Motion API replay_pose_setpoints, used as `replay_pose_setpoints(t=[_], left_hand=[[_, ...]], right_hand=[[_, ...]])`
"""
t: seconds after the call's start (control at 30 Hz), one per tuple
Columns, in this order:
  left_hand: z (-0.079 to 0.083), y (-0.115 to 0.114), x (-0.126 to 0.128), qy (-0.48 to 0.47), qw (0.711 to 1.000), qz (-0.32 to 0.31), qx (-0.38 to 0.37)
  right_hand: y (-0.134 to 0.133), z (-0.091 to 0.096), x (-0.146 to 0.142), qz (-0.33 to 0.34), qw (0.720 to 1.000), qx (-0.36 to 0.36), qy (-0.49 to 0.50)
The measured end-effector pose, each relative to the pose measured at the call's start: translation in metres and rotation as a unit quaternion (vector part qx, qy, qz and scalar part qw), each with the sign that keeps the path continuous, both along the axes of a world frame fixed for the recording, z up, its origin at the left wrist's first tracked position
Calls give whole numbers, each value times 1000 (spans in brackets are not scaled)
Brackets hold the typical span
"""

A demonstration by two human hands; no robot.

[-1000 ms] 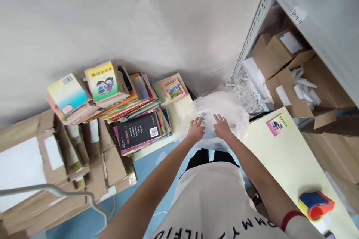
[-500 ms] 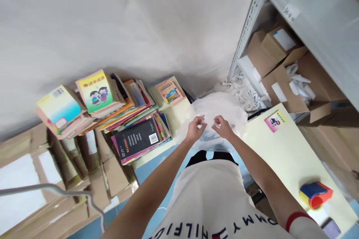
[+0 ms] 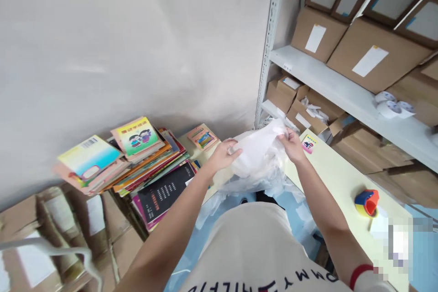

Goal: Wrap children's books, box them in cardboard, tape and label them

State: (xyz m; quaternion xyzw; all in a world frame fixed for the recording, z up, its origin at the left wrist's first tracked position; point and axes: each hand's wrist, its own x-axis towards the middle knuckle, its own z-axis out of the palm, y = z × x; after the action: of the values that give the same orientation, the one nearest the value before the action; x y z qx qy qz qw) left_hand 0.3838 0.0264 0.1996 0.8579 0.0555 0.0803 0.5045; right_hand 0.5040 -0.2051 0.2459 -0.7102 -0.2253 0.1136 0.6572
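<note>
In front of my body a thin, whitish translucent plastic bag (image 3: 256, 146) hangs loose and crumpled, its lower part spreading over the gap between the tables. My left hand (image 3: 224, 156) is at the bag's left edge, fingers curled and thumb bent towards them, with film between. On the upper right edge, my right hand (image 3: 291, 144) pinches the film between thumb and fingers. The bag's opening cannot be made out clearly.
Stacked books (image 3: 138, 139) stand at left by the wall, above cardboard boxes (image 3: 126, 223). A small booklet (image 3: 309, 143) and a red, blue and yellow holder (image 3: 367, 203) lie on the right table (image 3: 335, 178). Metal shelving (image 3: 335, 84) with boxes and tape rolls (image 3: 393, 105) rises behind.
My hands have moved apart, the right one up and to the right, pulling the bag's film higher. The view has swung, showing more of the shelving.
</note>
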Motion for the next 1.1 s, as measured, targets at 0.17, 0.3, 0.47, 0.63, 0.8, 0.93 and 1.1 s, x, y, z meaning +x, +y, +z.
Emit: replay_pose_setpoints(t=[0.17, 0.3, 0.47, 0.63, 0.8, 0.93, 1.1], left_hand=[[19, 11, -3, -6, 997, 51, 57], [38, 20, 4, -36, 988, 117, 92], [41, 17, 21, -36, 994, 104, -5], [22, -39, 20, 79, 952, -17, -296], [8, -107, 39, 110, 948, -38, -298], [-7, -149, 77, 103, 967, -32, -231], [-36, -204, 111, 121, 977, -58, -167]], right_hand=[[-34, 24, -14, -129, 991, 19, -24], [-68, 31, -20, -196, 979, -32, -35], [-119, 30, -33, -323, 945, -13, -51], [-168, 11, -54, -434, 900, -6, -37], [-213, -21, -65, -470, 883, 0, -4], [-257, -50, -65, -503, 862, 42, 45], [-317, -86, -67, -523, 851, 36, 37]])
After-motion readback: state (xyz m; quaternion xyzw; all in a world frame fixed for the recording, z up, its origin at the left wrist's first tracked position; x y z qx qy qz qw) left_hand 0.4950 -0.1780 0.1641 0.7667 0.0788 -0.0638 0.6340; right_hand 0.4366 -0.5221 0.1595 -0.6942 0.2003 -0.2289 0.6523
